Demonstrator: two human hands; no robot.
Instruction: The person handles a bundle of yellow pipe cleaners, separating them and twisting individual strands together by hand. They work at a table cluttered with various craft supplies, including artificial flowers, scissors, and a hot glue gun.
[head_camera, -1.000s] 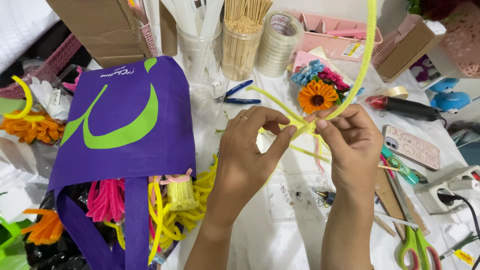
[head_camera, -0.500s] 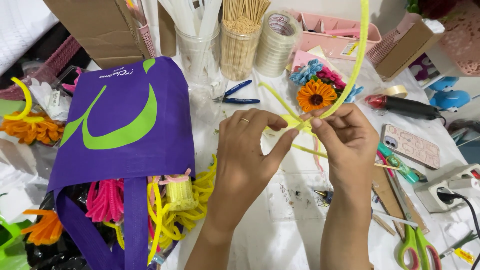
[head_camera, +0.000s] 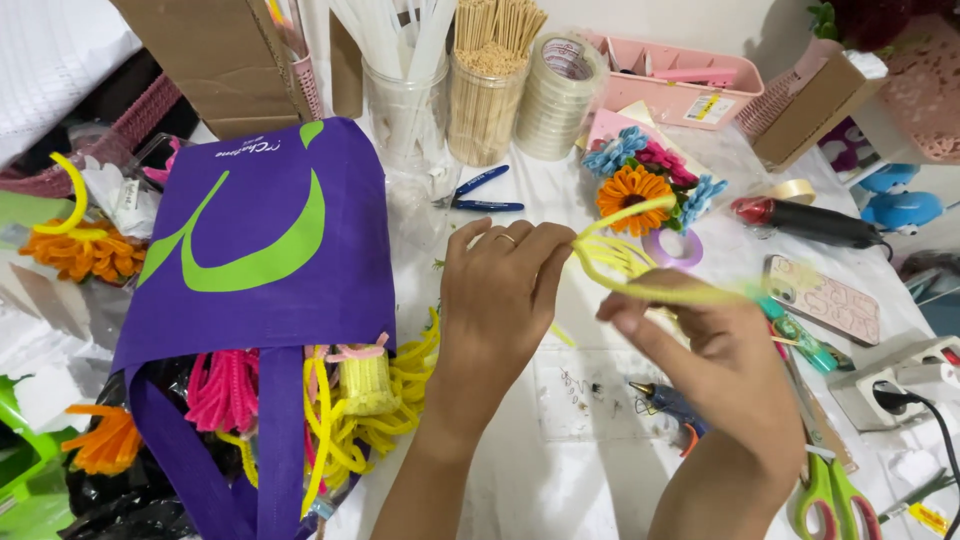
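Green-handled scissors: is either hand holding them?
No. The green-handled scissors lie on the table, while the left hand and right hand grip a yellow pipe cleaner.

I see a purple bag with green swoosh lying left, pink and yellow pipe-cleaner bundles spilling from its mouth. Behind: clear jar of white sticks, jar of wooden skewers, stack of tape rolls, pink tray. Blue pliers near the jars. Orange flower among blue and pink ones. Green-handled scissors bottom right, phone and power strip at right.
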